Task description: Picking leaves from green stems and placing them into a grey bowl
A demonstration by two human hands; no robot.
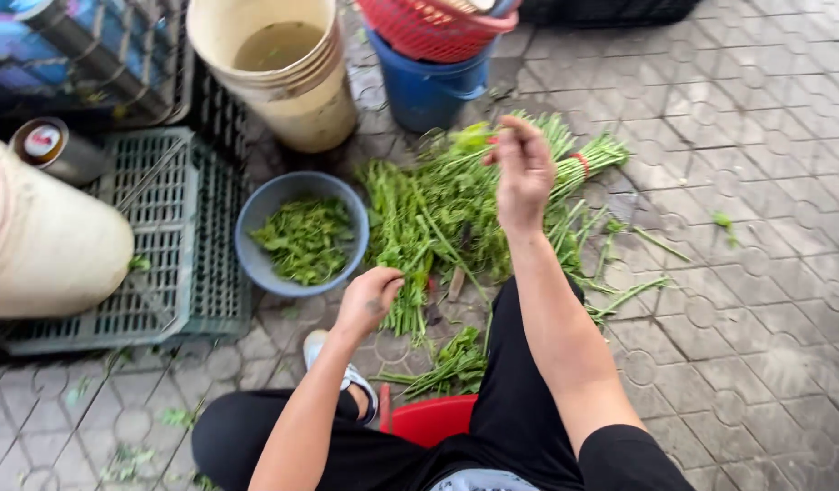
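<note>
Cream bucket [283,82], blue bucket [429,86], red basket [429,27], green crate [165,236]

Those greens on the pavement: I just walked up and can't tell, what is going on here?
A person sits low over a pile of leafy green stems spread on the paving. The right hand is raised, pinching a green sprig; the left hand grips stems at the pile's near edge. A grey bowl of picked leaves sits to the left, beside a green crate.

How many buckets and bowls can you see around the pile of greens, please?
3: a cream bucket at top left, a blue bucket under a red basket at top centre, and a grey bowl of picked leaves. Others may lie out of frame.
</note>
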